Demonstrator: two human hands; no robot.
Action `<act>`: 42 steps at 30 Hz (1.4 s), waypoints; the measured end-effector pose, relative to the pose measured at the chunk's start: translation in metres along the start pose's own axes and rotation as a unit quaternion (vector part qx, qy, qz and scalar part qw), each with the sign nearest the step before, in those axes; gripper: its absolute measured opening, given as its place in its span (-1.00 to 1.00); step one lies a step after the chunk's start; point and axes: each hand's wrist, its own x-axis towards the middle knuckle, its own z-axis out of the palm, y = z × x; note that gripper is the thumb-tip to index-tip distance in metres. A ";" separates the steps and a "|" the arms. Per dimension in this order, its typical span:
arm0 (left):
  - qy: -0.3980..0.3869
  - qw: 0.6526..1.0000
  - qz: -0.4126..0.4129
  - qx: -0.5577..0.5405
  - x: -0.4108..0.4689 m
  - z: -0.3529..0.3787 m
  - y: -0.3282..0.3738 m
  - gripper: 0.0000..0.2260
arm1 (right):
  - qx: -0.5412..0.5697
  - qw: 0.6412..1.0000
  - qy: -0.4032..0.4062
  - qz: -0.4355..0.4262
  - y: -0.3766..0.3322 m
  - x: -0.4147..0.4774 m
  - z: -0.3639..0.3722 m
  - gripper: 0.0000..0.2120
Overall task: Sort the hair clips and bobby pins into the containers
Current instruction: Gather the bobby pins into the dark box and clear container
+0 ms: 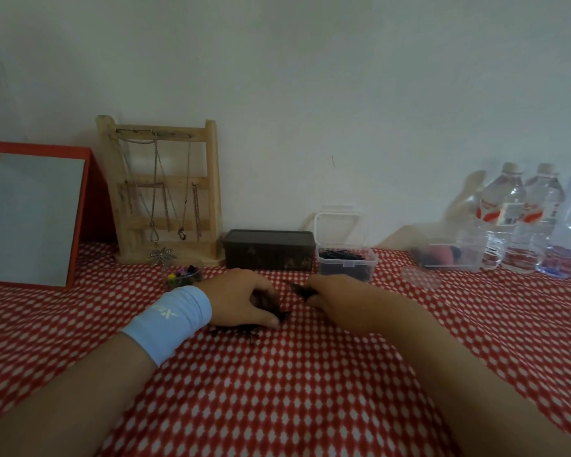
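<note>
My left hand, with a light blue wristband, curls over a bunch of dark hair clips on the red patterned cloth. A few more dark clips lie just under that wrist. My right hand pinches a dark hair clip a little to the right. Behind my hands stands an open clear container holding black bobby pins, its lid tipped up. A small clear cup with colourful clips sits at the left. A larger clear box at the right holds dark and pink items.
A closed dark brown box stands by the wall. A wooden jewellery rack with necklaces and a red-framed mirror stand at the left. Three water bottles are at the far right. A clear round lid lies on the cloth.
</note>
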 end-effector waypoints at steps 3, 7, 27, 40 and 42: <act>0.012 0.999 -0.016 -0.033 0.001 0.001 0.000 -0.57 | 0.086 0.996 0.019 0.004 0.012 -0.002 -0.008 -0.73; 0.134 0.986 0.009 -0.102 0.003 0.004 0.007 -0.65 | 0.309 0.951 -0.011 0.011 0.019 -0.001 -0.004 -0.79; 0.185 0.956 0.078 -0.212 0.050 -0.032 0.046 -0.81 | 0.684 0.725 -0.071 0.018 0.013 -0.004 -0.006 -0.81; 0.254 0.890 0.104 -0.363 0.066 -0.008 0.044 -0.80 | 0.656 0.752 -0.070 -0.007 0.017 0.002 -0.001 -0.86; 0.255 0.893 0.108 -0.354 0.065 -0.008 0.044 -0.80 | 0.655 0.751 -0.084 -0.013 0.019 0.003 -0.001 -0.87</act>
